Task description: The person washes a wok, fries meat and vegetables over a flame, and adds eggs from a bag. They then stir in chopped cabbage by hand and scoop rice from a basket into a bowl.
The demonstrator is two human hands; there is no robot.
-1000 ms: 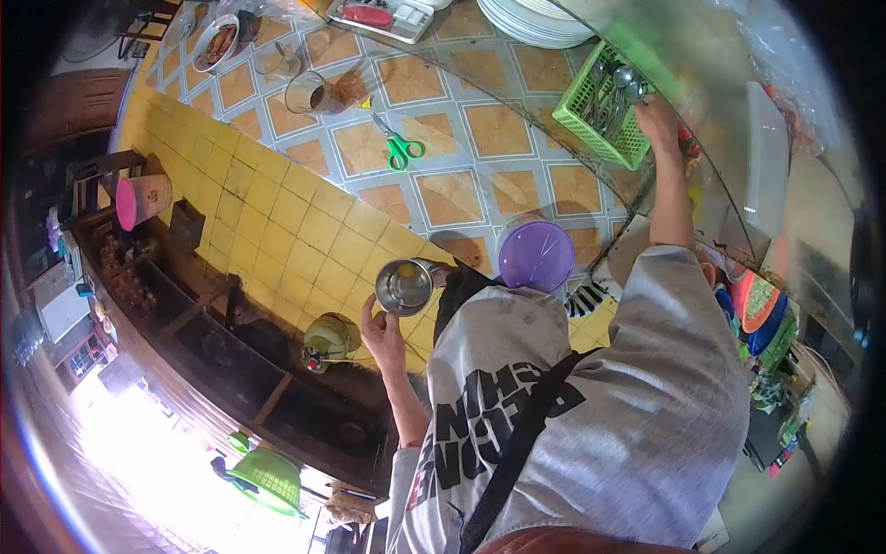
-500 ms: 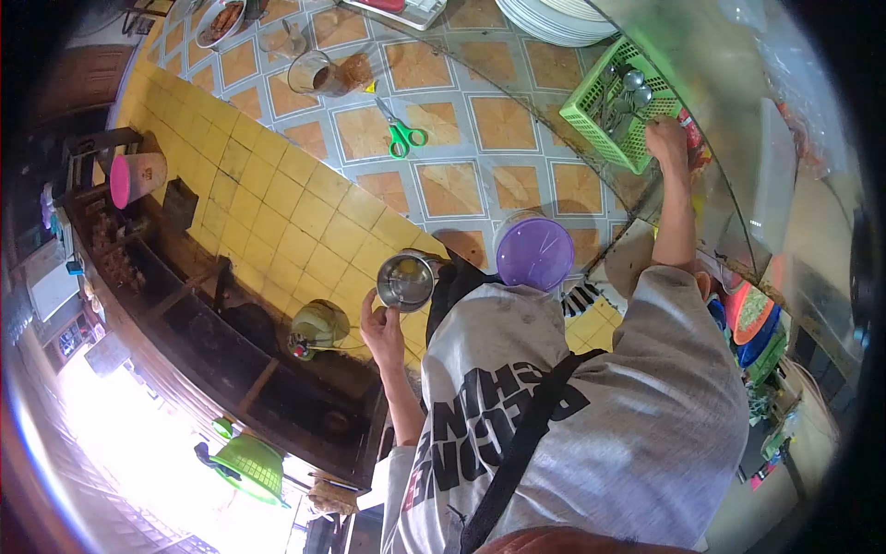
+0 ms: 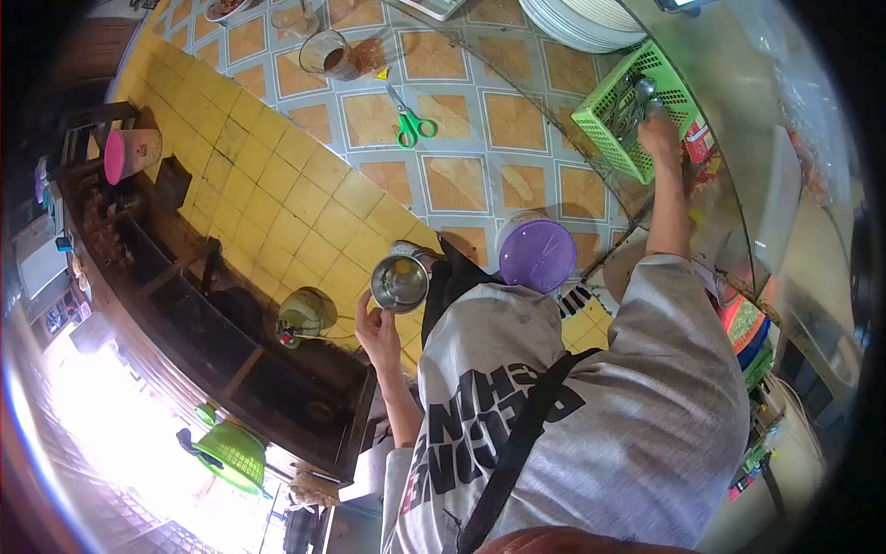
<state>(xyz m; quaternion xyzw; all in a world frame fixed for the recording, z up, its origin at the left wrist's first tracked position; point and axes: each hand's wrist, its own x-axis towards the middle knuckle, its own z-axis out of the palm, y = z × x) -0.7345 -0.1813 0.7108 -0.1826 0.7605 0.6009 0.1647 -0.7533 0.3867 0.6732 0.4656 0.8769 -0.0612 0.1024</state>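
My left hand [image 3: 378, 334] is closed at the near side of a metal cup [image 3: 401, 283], held up over the floor beside my body. Something small and yellow shows inside the cup; I cannot make out what it is. My right hand [image 3: 660, 140] reaches into a green plastic basket [image 3: 602, 132], its fingers closed on a metal spoon [image 3: 645, 89] among other cutlery. Parts of the fingertips are hidden by the spoon and hand. Nearer my body, a tub with a purple lid [image 3: 537, 256] stands at the table's edge.
On the patterned table [image 3: 452, 182] lie green-handled scissors [image 3: 407, 124], with a glass [image 3: 328, 57] of brown liquid beyond. A stack of white plates [image 3: 577, 23] stands by the basket. A glass pane [image 3: 715, 102] rises at the right. A pink-lidded bucket [image 3: 134, 155] is far left.
My right hand has moved farther into the basket, onto the spoons. My left hand and the cup have shifted slightly left. The whole view has turned a little.
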